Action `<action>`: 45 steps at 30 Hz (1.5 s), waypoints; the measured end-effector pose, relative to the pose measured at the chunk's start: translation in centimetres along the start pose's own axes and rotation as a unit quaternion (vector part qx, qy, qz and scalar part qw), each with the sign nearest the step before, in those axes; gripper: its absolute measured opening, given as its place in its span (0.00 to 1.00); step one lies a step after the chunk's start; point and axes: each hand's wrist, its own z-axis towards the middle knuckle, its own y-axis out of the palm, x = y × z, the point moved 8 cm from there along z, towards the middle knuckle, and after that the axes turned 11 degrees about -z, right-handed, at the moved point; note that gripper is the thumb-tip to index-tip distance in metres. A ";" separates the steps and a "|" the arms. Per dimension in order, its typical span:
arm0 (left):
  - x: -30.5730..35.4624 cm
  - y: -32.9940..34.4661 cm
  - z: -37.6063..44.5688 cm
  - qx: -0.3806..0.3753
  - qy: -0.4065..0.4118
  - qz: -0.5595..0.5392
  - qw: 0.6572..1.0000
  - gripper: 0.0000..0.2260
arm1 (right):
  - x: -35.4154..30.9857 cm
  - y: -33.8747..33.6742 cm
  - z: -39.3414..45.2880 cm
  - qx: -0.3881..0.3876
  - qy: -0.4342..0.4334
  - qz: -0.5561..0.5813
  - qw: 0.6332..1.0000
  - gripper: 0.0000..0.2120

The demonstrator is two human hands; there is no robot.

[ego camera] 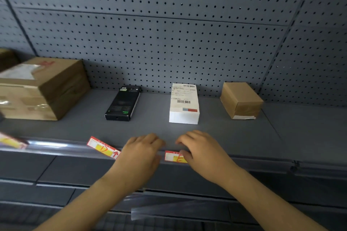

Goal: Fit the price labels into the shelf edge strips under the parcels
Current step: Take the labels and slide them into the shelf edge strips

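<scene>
step: seating label (pixel 173 156) in strip (pixel 56 145), lower centre, under white parcel (pixel 184 105) | left hand (pixel 140 153) curled, steadying strip | right hand (pixel 201 151) pinching label

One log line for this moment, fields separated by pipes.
both hands at clear shelf edge strip | right fingers on red-yellow price label below white parcel | neighbouring label tilted

price labels (pixel 102 148): red border, yellow patch, red handwriting
pegboard (pixel 169 43): grey-blue, dark dotted holes
slim box (pixel 122 103): black, green marks
parcel (pixel 184 105): white, black barcodes
carton (pixel 241 100): brown
</scene>
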 end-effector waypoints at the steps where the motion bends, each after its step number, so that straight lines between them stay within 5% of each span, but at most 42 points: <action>1: -0.6 -1.0 -0.2 0.016 -0.022 0.004 1.000 0.15 | -0.5 -0.1 0.5 -0.001 -0.009 -0.002 1.000 0.11; 11: -8.9 -8.6 -8.0 0.079 -0.154 0.036 0.984 0.09 | -8.8 -0.4 5.9 -0.008 -0.044 0.004 0.999 0.10; 28: -30.2 -24.7 -32.3 0.150 -0.330 0.112 0.925 0.14 | -47.3 1.0 20.9 0.007 -0.262 0.113 0.958 0.10; 45: -54.9 -36.6 -46.6 0.130 -0.491 0.147 0.849 0.13 | -74.0 5.2 39.5 -0.022 -0.349 0.111 0.930 0.12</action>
